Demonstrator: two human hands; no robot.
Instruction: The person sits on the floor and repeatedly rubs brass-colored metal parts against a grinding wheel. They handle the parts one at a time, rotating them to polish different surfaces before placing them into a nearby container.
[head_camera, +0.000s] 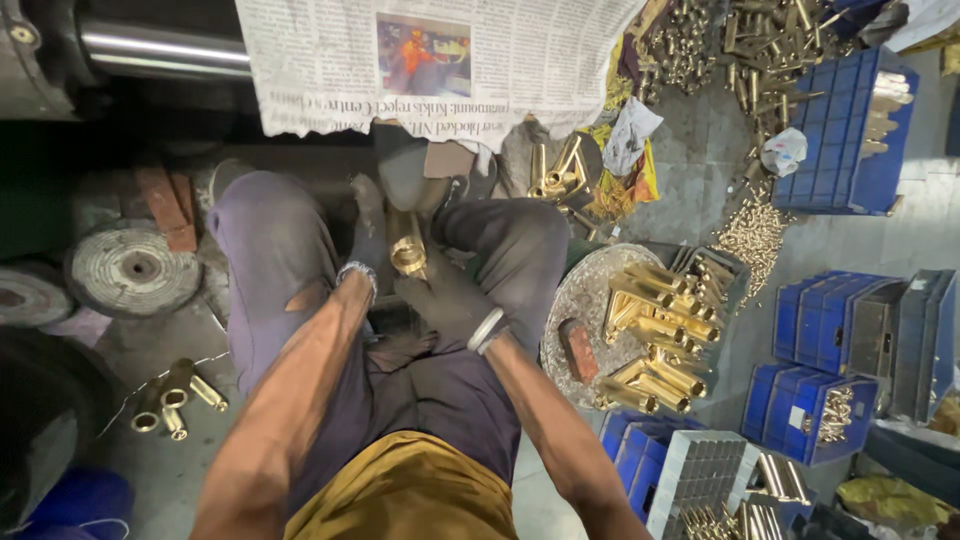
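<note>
Brass fitting (407, 250) gripped between left hand (368, 240) and right hand (445, 295).

Dim, shadowed left; brighter right, sharp centre, wide-angle bending at edges.

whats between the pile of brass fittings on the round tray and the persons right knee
In the head view, a reddish-brown block lies on the round tray, between the brass fittings and the right knee.

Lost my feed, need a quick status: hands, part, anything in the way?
Left hand and right hand, both gloved, grip one brass fitting between the knees. Newspaper hangs ahead; nothing blocking.
</note>
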